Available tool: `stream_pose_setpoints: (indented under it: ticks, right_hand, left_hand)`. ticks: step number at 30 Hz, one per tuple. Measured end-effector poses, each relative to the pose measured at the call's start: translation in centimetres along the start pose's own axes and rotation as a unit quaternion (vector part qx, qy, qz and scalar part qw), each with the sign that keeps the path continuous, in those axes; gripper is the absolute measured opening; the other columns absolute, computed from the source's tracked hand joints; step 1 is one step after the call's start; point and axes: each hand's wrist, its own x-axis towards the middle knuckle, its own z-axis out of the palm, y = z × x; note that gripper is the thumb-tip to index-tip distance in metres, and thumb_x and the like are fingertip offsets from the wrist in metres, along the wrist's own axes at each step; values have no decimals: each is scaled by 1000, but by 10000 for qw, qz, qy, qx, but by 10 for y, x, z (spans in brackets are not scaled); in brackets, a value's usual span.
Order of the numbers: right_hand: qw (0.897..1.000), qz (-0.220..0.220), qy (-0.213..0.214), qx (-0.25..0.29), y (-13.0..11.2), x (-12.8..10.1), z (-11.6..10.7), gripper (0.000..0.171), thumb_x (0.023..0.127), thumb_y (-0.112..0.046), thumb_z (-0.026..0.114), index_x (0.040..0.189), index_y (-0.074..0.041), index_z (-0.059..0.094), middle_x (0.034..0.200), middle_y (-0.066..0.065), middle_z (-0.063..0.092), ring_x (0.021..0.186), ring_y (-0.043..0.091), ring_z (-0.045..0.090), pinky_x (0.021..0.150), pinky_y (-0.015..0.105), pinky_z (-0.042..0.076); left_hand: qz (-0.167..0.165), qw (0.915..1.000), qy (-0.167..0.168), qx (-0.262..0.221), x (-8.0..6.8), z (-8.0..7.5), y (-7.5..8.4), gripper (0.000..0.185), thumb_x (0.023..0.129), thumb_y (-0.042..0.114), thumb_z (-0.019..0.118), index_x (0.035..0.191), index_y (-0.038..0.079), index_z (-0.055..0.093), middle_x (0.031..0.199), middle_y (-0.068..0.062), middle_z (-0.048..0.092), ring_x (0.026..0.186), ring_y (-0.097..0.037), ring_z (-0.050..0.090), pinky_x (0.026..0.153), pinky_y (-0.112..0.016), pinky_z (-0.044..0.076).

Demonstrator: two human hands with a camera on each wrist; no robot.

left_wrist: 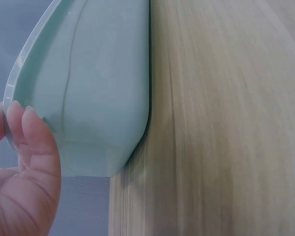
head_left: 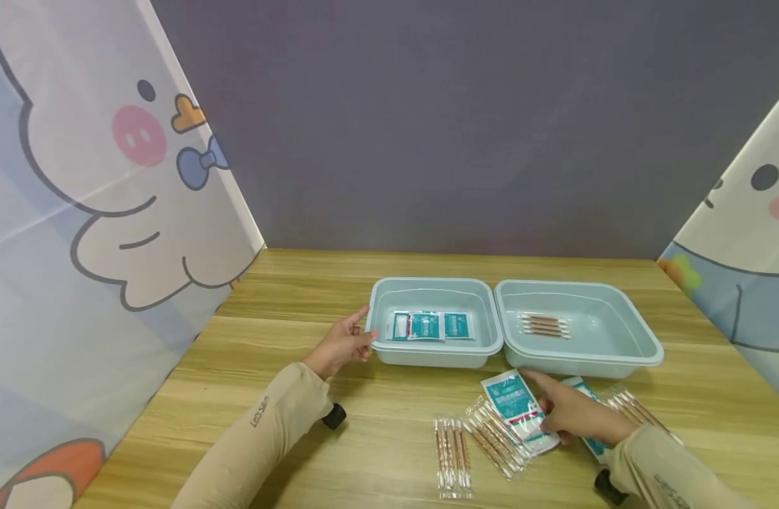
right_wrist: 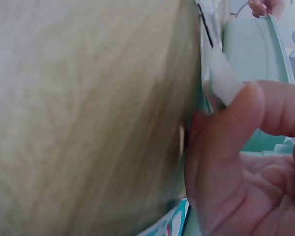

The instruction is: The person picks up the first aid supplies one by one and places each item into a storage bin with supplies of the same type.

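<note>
My left hand (head_left: pixel 343 346) grips the front-left corner of the left pale green basin (head_left: pixel 430 358), fingers against the outer wall (left_wrist: pixel 103 88) and thumb at the rim. Teal-and-white sachets (head_left: pixel 425 326) lie inside it. In front of the basins, my right hand (head_left: pixel 577 411) pinches a teal-and-white sachet (head_left: pixel 509 396) by its right side, tilted over another sachet (head_left: pixel 543 444) and a clear pack of cotton swabs (head_left: pixel 496 440). The right wrist view shows the thumb (right_wrist: pixel 236 118) against the sachet's edge. Another sachet (head_left: pixel 579 384) is partly hidden behind this hand.
The right pale green basin (head_left: pixel 574 365) stands beside the left one and holds one cotton swab pack (head_left: pixel 545 326). More swab packs lie on the wooden table, one at the front (head_left: pixel 453 458) and one by the right sleeve (head_left: pixel 634 408). A grey panel (head_left: pixel 453 127) rises behind.
</note>
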Motion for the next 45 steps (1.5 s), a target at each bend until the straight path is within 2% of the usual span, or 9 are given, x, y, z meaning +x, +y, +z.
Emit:
stream_pose_setpoints:
  ticks: [6,9,14,18,25,35,40,45]
  right_hand:
    - [9997,-47,219,-46,1,-1,-3,86,70,10,62,143,16,18,66,2,44,48,7,32,44,18,33]
    - [9993,71,352,49,2,1,-3,80,72,7,61,141,18,21,69,4,46,49,7,34,44,18,32]
    - [9979,311,407,391,2,2,-2,69,83,2,60,140,17,24,75,6,50,55,12,46,45,23,45]
    - [9965,325,165,748,2,1,-3,63,88,-1,60,136,20,26,79,7,55,55,15,54,49,28,52]
    - [9918,133,-72,1269,1,1,-8,63,87,0,59,136,20,26,84,10,58,55,12,55,49,24,52]
    - [9922,-316,-271,1177,-3,-11,-20,59,89,-1,59,134,21,27,85,9,57,56,12,57,48,25,52]
    - [9850,-752,-624,1424,-5,-14,-22,59,91,1,57,134,22,23,89,12,62,63,15,63,48,24,52]
    - [9831,-900,-760,1404,-11,-14,-24,59,93,-1,58,134,22,23,95,16,65,67,18,65,49,25,52]
  left_hand:
    - [-20,10000,-15,-40,1,-1,-1,69,95,1,57,153,6,19,73,-2,43,52,-7,50,54,-20,49]
    - [-4,10000,-31,-30,2,-1,-1,70,95,2,57,153,6,18,73,-2,43,53,-8,50,54,-20,49]
    - [-9,10000,-12,7,2,-1,0,69,95,1,57,153,6,18,72,-2,44,53,-8,50,54,-21,49]
    - [-10,10000,19,-54,3,0,0,69,94,0,57,153,7,20,72,-2,44,52,-9,50,54,-21,49]
    - [54,10000,-35,-48,1,0,2,69,95,0,56,153,5,18,71,-2,43,52,-8,49,53,-20,49]
    - [-53,9999,20,-92,0,-1,0,69,95,0,56,153,8,19,71,-2,43,52,-8,50,53,-20,49]
    - [-48,10000,61,-11,0,0,2,68,95,0,56,152,6,19,71,-2,42,51,-8,49,52,-20,48]
    - [-77,9999,59,39,0,0,3,69,95,0,57,152,6,20,72,-2,43,51,-8,49,52,-19,48]
